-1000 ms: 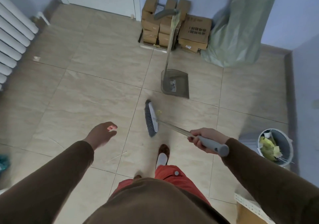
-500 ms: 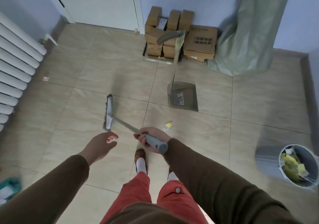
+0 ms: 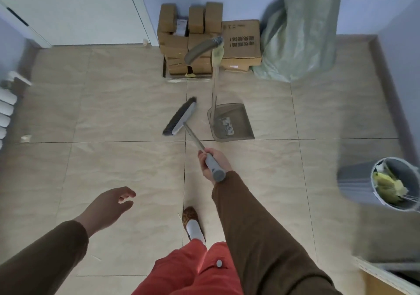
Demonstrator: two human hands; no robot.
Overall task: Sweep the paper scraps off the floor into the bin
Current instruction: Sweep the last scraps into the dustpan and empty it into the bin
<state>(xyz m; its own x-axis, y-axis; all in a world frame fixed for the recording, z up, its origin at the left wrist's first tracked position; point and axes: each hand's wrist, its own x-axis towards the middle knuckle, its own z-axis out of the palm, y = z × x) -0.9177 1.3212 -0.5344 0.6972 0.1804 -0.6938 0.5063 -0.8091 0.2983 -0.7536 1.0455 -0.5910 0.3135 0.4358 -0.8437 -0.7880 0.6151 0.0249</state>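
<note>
1. My right hand [image 3: 213,162] is closed around the grey grip of the broom [image 3: 181,118]; the shaft runs forward and left to the brush head, which sits just left of the dustpan [image 3: 231,121].
2. My left hand [image 3: 106,208] is held out over the floor, fingers loosely spread, holding nothing.
3. The dustpan stands on the tiled floor [image 3: 125,169] with its long handle upright. A scrap of paper [image 3: 227,125] lies inside the pan.
4. The bin [image 3: 381,183] stands at the right, well apart from the dustpan, with yellow and white paper in it.
5. Another small scrap [image 3: 26,137] lies at the far left, near the radiator [image 3: 5,110].
6. Cardboard boxes [image 3: 241,42] are stacked against the back wall behind the dustpan, with a large green sack [image 3: 300,33] beside them.
7. One foot [image 3: 192,223] is planted between my arms.
</note>
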